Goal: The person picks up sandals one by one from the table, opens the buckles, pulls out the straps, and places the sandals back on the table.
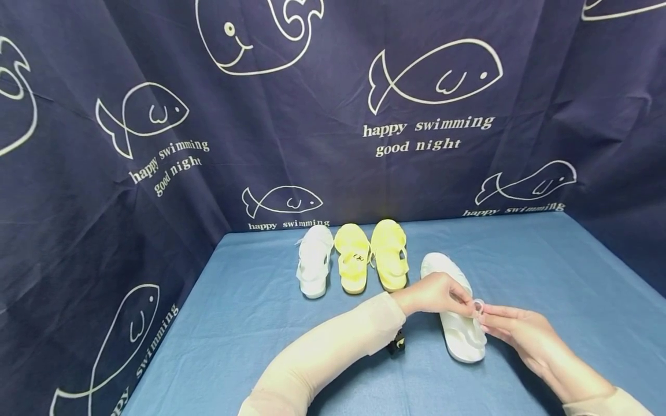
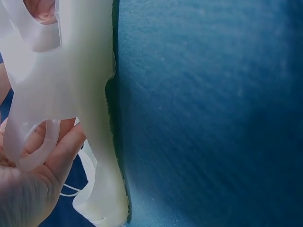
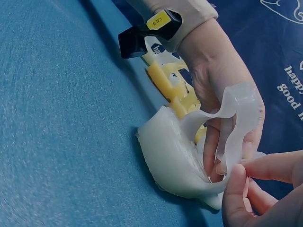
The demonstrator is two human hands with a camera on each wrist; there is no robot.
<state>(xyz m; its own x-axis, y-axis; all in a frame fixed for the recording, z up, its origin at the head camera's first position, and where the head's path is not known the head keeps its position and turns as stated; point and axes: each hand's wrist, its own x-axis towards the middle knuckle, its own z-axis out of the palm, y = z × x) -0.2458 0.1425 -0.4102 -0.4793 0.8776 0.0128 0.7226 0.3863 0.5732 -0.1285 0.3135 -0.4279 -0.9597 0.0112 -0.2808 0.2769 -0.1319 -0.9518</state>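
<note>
A white sandal (image 1: 465, 349) lies at an angle on the blue cloth, sole down. My left hand (image 1: 437, 293) reaches across its upper from the left, fingers bent at the strap by its right side. From the right, my right hand (image 1: 525, 335) meets it there. The right wrist view shows the right thumb and forefinger pinching the translucent strap (image 3: 251, 111), which arches up from the sandal body (image 3: 163, 151). Behind the strap, the left fingers are partly hidden. In the left wrist view, the pale sandal (image 2: 92, 61) fills the left side.
At the back stand another white sandal (image 1: 314, 266) and two yellow sandals, one (image 1: 354, 280) beside the other (image 1: 391, 260), in a row. A dark blue curtain (image 1: 333, 144) with fish drawings hangs behind the blue cloth (image 1: 250, 323). A black wrist camera (image 1: 397, 345) shows below the left sleeve.
</note>
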